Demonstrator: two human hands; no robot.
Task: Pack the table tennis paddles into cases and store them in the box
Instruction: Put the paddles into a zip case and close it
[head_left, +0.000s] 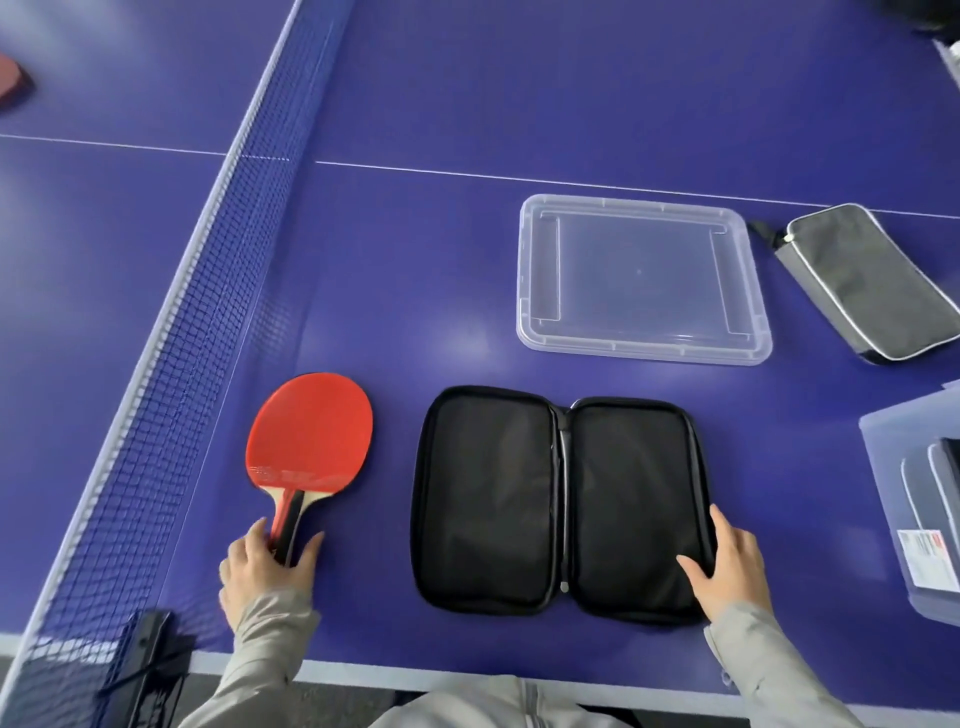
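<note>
A red-faced paddle (310, 434) lies flat on the blue table near the net, handle toward me. My left hand (265, 569) grips that handle between fingers and thumb. To its right a black case (561, 501) lies unzipped and spread open, both halves showing black lining with nothing inside. My right hand (727, 566) rests on the case's right half at its near corner, fingers along the rim and thumb on the lining. A clear plastic box (891, 519) at the right edge holds zipped cases. A closed grey case (872, 283) lies at the far right.
A clear plastic lid (537, 275) lies flat behind the open case. The net (176, 395) runs diagonally on the left, its clamp (150, 654) at the table's near edge. Another red paddle (13, 80) shows at the far left beyond the net.
</note>
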